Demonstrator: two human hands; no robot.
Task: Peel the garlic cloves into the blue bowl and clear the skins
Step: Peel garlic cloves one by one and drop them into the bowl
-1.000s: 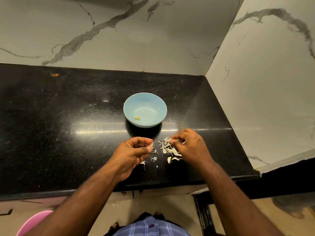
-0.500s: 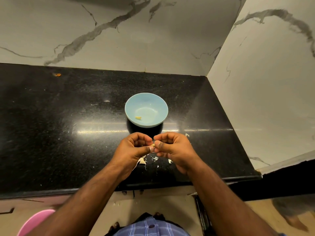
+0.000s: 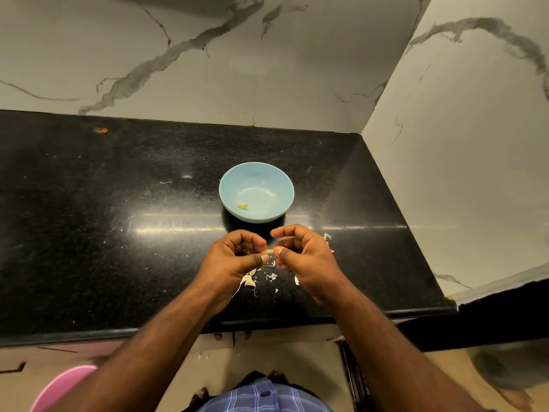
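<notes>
Head view: both hands meet just above the near part of the black surface (image 3: 89, 233), in front of the blue bowl (image 3: 230, 185). Left hand (image 3: 234, 263) has fingers curled, thumb tip pressing a small pale garlic clove (image 3: 269, 251); right hand (image 3: 306, 260) also curled, thumb + forefinger pinching the same clove from the other side, so the clove sits between the two thumbs, held off the surface. Bowl stands upright on the surface, just beyond the hands, w/ one peeled yellowish clove (image 3: 242, 205) lying inside near its left-front wall. Garlic skins (image 3: 249, 281) lie scattered on the surface under and between the hands: a few larger curled bits below the left hand, small flakes (image 3: 271, 275) in the middle, more scraps (image 3: 327, 237) peeking out by the right hand's far side. Whether more skins lie hidden under the hands, can't tell. Marble-look wall (image 3: 208, 69) runs behind the surface and turns along the right side. A small orange speck (image 3: 102, 130) sits far left near the back wall, well apart from the bowl. Below the surface edge: pink rounded object (image 3: 56, 388) at bottom left, blue checked cloth (image 3: 264, 396) at bottom centre, tan floor (image 3: 267, 352).
</notes>
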